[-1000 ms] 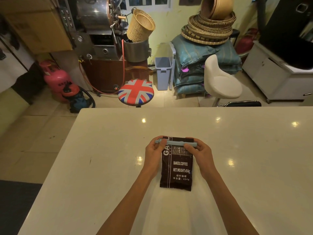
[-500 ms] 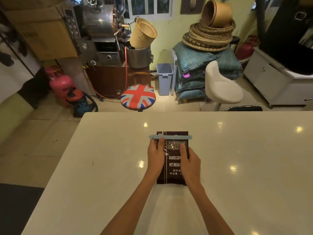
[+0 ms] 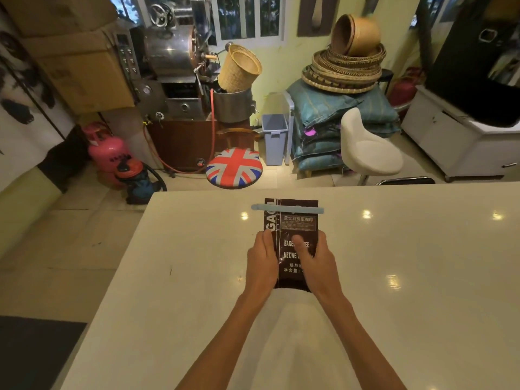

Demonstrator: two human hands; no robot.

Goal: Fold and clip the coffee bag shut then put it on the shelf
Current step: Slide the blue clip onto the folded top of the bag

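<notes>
A dark brown coffee bag with white lettering sits on the white table, its top toward the far edge. A light blue clip runs across the bag just below its top and sticks out past both sides. My left hand grips the bag's left edge at mid height. My right hand grips its right side, thumb on the front. Both hands hide the bag's lower corners. No shelf is in view.
Beyond the table's far edge stand a Union Jack stool and a white chair. Behind them are a roasting machine, a grey bin, stacked sacks with baskets on top, and a pink gas cylinder.
My hands have left the clip's ends and slid down to the bag's sides. The bag, with the clip across its top, has moved away from me toward the table's far edge.
</notes>
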